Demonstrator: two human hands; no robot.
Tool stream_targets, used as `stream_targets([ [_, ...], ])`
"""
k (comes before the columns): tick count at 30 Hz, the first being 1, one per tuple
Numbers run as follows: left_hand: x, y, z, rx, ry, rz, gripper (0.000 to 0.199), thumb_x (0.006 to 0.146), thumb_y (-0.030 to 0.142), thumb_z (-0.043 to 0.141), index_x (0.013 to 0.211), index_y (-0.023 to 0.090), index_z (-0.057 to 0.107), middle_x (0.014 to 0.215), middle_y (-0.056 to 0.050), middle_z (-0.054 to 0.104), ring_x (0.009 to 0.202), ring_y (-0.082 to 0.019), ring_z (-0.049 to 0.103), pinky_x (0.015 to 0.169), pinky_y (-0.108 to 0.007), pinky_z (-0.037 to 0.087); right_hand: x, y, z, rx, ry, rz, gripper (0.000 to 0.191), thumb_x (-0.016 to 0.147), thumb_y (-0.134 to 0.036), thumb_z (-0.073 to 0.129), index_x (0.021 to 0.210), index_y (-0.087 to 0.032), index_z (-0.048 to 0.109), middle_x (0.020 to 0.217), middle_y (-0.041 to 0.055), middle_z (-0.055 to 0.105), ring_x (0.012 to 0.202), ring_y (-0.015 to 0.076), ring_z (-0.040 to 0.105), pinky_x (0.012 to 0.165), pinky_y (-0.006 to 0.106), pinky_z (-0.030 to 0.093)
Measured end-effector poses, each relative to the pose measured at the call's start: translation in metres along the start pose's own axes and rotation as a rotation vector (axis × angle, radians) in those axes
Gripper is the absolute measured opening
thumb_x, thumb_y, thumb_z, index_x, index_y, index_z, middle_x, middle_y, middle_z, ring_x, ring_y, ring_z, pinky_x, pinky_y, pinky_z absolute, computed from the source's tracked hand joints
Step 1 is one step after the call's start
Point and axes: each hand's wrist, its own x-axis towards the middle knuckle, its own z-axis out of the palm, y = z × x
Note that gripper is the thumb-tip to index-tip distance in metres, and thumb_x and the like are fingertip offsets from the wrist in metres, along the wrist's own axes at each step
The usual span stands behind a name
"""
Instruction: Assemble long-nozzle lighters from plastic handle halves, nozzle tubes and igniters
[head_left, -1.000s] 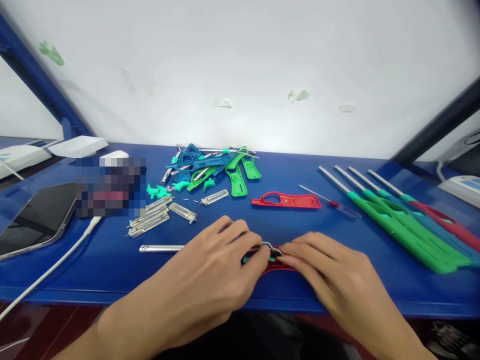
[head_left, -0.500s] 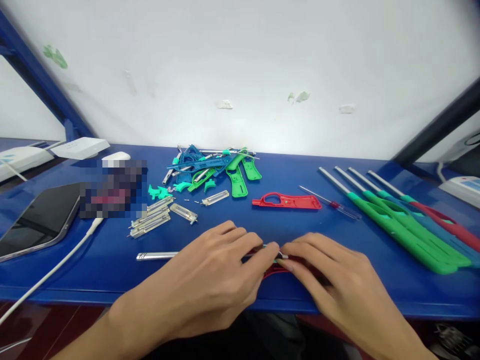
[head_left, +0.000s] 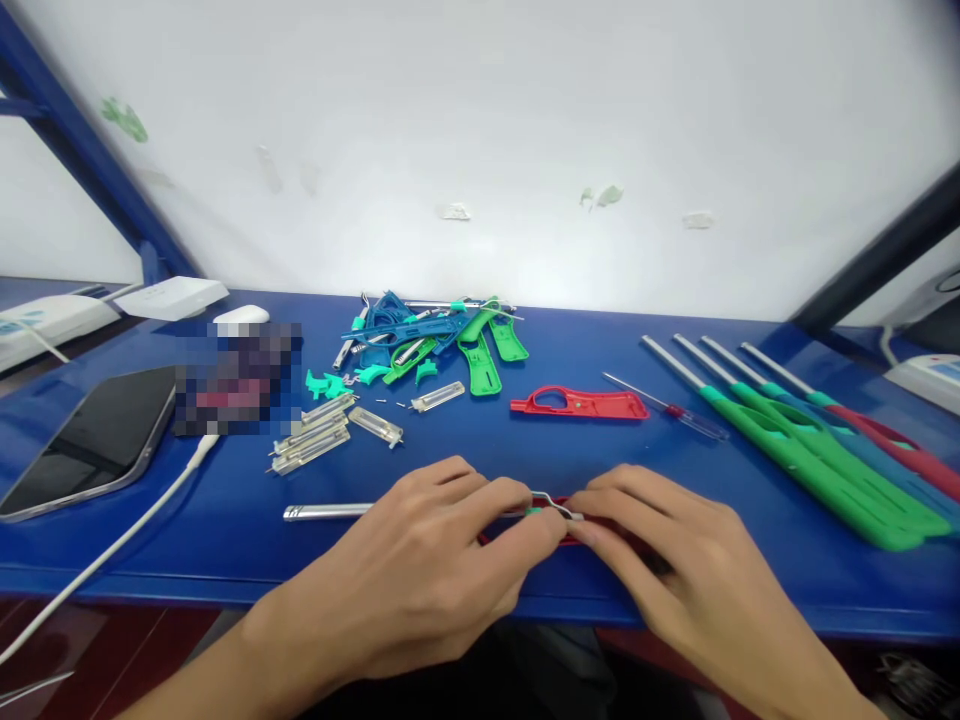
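Note:
Near the table's front edge, a red handle half [head_left: 491,537] lies mostly hidden under both hands. A silver metal tube [head_left: 326,512] sticks out to its left, and a thin bent wire [head_left: 553,500] shows between the fingertips. My left hand [head_left: 442,560] is closed over the red handle half and the tube's near end. My right hand [head_left: 675,550] pinches the wire's end between thumb and fingers at the right part of the handle half. Behind them lies another red handle half [head_left: 585,404].
Blue and green handle parts [head_left: 420,330] are heaped by the wall, with clear fuel tanks [head_left: 311,440] in front. A screwdriver [head_left: 675,412] and several assembled lighters [head_left: 817,450] lie at right. At left are a phone [head_left: 90,435] and a white cable [head_left: 135,520].
The view has shifted slightly, moving the table's objects a little to the right. My left fingers have shifted, and more of the bent wire shows between my hands.

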Motion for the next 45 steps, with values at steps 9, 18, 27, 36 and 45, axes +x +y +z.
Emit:
stream_targets([
  [9,-0.003,-0.002,0.000,-0.139,-0.059,-0.086,0.038,0.102,0.004,0.053,0.134,0.024,0.058,0.117,-0.003,0.068,0.101,-0.018,0.062,0.097,-0.034,0.050,-0.002,0.004,0.002,0.009,-0.011,0.003,0.017,0.109,-0.033,0.053,0.110,-0.033,0.069,0.107,-0.0015,0.074,0.094,0.0173,0.070,0.081,0.031,0.054],
  [18,-0.008,0.000,0.007,-0.221,-0.020,-0.137,0.038,0.104,0.006,0.055,0.136,0.027,0.057,0.121,-0.001,0.071,0.108,-0.015,0.067,0.104,-0.029,0.048,0.001,0.001,0.002,0.020,0.009,0.007,0.011,0.107,-0.034,0.057,0.110,-0.033,0.068,0.102,-0.0035,0.071,0.085,0.0150,0.069,0.074,0.030,0.053],
  [27,-0.006,-0.002,0.012,-0.263,0.154,-0.098,0.022,0.105,0.010,0.057,0.125,0.017,0.062,0.108,-0.004,0.074,0.092,-0.015,0.069,0.087,-0.027,0.053,0.000,0.001,0.003,0.039,0.017,-0.004,0.016,0.109,-0.031,0.054,0.112,-0.035,0.068,0.106,-0.0053,0.072,0.089,0.0130,0.071,0.084,0.030,0.052],
  [36,-0.003,-0.009,-0.009,-0.142,0.037,-0.222,0.016,0.104,0.013,0.060,0.095,0.017,0.073,0.090,-0.004,0.066,0.084,-0.019,0.052,0.076,-0.034,0.048,-0.004,0.007,0.005,0.038,0.001,0.011,0.015,0.109,-0.033,0.055,0.115,-0.040,0.066,0.112,-0.0076,0.070,0.095,0.0137,0.070,0.090,0.031,0.050],
  [45,-0.008,-0.014,0.000,-0.074,-0.014,-0.246,0.024,0.107,0.016,0.052,0.101,0.018,0.075,0.091,-0.004,0.061,0.084,-0.021,0.050,0.077,-0.038,0.045,-0.004,0.008,0.006,0.029,-0.011,-0.021,0.016,0.110,-0.031,0.053,0.120,-0.037,0.064,0.115,-0.0042,0.068,0.098,0.0144,0.069,0.094,0.031,0.050],
])
